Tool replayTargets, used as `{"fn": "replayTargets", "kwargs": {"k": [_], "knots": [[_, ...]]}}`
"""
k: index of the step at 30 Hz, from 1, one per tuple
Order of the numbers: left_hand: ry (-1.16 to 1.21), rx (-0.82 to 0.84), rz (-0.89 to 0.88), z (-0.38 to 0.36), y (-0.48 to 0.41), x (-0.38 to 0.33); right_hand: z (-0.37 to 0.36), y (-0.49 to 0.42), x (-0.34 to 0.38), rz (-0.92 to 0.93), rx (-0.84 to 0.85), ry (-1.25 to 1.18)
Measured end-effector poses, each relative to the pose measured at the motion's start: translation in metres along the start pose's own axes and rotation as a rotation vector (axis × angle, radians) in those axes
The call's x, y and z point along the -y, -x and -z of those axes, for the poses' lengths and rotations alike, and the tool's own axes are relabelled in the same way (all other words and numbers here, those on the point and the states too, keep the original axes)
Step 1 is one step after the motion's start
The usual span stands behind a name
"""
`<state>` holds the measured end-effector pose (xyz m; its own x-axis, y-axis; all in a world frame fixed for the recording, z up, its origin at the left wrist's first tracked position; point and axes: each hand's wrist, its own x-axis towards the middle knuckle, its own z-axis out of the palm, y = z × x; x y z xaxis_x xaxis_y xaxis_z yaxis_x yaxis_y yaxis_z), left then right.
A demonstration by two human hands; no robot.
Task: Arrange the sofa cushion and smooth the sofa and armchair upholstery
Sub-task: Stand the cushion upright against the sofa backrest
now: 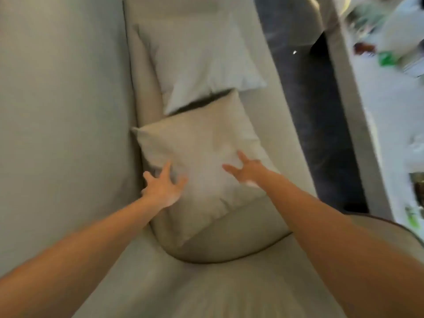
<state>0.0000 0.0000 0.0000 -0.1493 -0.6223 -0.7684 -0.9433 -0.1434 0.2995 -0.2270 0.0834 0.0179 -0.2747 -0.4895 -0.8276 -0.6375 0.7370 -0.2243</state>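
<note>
Dark floor (321,125), blurred green object (386,59)

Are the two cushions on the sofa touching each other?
Touching. The head view shows the beige cushion with its top corner overlapping the pale cushion's lower edge, no gap there.

Two bare arms, no sleeves

Both forearms are uncovered up to the frame edge, with no sleeve or cuff showing. The left hand (163,187) and right hand (246,171) wear no gloves; no ring, watch or band can be made out, though motion blur softens the fingers. The right arm looks much thicker near the lens, a wide-angle effect.
</note>
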Motion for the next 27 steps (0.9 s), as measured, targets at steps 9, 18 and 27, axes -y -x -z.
{"fn": "replayTargets", "kwargs": {"k": [9, 18, 27], "knots": [[0.370, -0.290, -0.127, -0.042, -0.017, 0.003, -0.062, -0.034, -0.033, -0.115, -0.347, -0.407], [-0.092, -0.441, -0.481, 0.088, 0.122, -0.046, -0.056, 0.065, 0.038, -0.318, 0.157, -1.217], [-0.468, -0.300, -0.338, 0.148, 0.140, 0.003, -0.080, 0.073, 0.137, -0.178, 0.327, -1.247]]}}
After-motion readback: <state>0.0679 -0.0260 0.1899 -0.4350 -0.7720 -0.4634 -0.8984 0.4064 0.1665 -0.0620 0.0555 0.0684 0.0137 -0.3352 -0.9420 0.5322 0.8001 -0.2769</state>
